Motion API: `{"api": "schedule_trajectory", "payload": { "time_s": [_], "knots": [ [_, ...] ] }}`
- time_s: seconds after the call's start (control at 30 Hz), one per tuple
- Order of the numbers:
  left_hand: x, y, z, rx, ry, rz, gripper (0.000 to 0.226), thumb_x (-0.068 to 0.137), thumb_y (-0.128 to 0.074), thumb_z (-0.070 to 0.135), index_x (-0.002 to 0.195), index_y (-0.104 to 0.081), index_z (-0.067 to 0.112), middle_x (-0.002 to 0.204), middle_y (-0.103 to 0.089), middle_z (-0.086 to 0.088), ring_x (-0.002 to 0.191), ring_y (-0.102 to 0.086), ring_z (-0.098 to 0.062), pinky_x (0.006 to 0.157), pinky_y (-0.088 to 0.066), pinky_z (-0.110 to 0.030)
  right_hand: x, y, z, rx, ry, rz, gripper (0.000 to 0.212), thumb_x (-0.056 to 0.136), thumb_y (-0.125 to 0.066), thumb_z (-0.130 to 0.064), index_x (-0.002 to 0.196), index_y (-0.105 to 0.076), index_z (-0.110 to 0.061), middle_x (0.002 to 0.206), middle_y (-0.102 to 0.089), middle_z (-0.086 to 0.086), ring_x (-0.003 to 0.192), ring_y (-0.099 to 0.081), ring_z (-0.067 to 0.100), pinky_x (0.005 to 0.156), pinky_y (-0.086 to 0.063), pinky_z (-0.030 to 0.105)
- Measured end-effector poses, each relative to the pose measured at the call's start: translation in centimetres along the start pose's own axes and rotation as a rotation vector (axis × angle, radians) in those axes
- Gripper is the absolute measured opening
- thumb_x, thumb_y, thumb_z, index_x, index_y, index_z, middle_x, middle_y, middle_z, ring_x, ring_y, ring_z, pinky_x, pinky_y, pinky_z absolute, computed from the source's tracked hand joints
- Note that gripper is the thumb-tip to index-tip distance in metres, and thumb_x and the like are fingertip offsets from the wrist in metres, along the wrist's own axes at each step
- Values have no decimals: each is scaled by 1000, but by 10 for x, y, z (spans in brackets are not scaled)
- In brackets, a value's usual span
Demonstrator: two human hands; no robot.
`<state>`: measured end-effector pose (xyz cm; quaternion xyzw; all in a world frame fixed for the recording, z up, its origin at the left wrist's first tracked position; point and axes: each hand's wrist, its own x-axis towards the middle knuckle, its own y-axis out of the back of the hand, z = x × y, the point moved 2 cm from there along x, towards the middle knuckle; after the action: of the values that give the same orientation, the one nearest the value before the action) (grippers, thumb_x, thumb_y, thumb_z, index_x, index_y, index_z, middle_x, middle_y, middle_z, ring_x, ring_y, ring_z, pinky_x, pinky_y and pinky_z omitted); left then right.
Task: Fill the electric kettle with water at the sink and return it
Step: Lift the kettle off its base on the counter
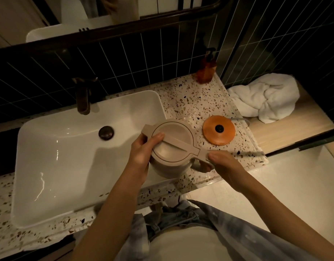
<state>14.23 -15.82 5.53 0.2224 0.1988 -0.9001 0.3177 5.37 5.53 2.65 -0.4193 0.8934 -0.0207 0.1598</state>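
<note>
A beige electric kettle with its lid on hovers over the right rim of the white sink. My right hand grips its handle on the right side. My left hand wraps the kettle's left side, thumb resting on the lid. The kettle's round orange base with a black centre connector lies on the speckled counter just right of the kettle. The dark bronze faucet stands behind the sink, with no water visibly running.
An amber pump bottle stands at the counter's back right corner. A crumpled white towel lies on a wooden ledge to the right. Dark tiled wall and a mirror rise behind the sink. A dark drain plug sits in the basin.
</note>
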Motion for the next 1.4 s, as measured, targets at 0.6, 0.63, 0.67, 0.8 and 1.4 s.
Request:
{"api": "schedule_trajectory", "payload": {
  "time_s": [0.6,0.63,0.67,0.8,1.4],
  "knots": [
    [-27,2,16,236,-292,162,58,83,-71,32,136,-46,32,135,-50,8,121,-51,-5,99,-43,-17,12,-5,-16,-45,-37,-95,29,83,-52,-35,65,-68,-18,67,-58,1,67,-53,12,67,-42,23],
    [-32,-2,22,319,-346,185,51,84,-70,33,131,-50,33,136,-48,12,121,-48,-1,94,-41,-9,13,-6,-18,-44,-38,-96,30,82,-51,-36,64,-65,-15,66,-56,0,65,-52,11,65,-41,23],
    [-36,-8,28,396,-398,193,42,85,-68,33,125,-54,34,137,-46,14,122,-45,0,90,-39,-4,15,-6,-18,-48,-37,-95,32,81,-51,-36,64,-63,-11,64,-54,0,63,-50,10,64,-41,22],
    [-46,-23,38,521,-509,168,12,89,-64,28,100,-63,32,139,-47,14,133,-38,-6,104,-41,-24,19,-5,-20,-65,-21,-105,42,80,-51,-37,63,-56,2,60,-51,0,59,-47,11,61,-39,21],
    [-81,-64,42,486,-620,86,41,86,-68,13,126,-61,16,124,-60,5,110,-60,-10,87,-56,-27,25,-4,-18,-135,-21,-99,65,84,-49,-41,70,-48,23,66,-46,28,66,-43,25,66,-37,34]
  ]
}}
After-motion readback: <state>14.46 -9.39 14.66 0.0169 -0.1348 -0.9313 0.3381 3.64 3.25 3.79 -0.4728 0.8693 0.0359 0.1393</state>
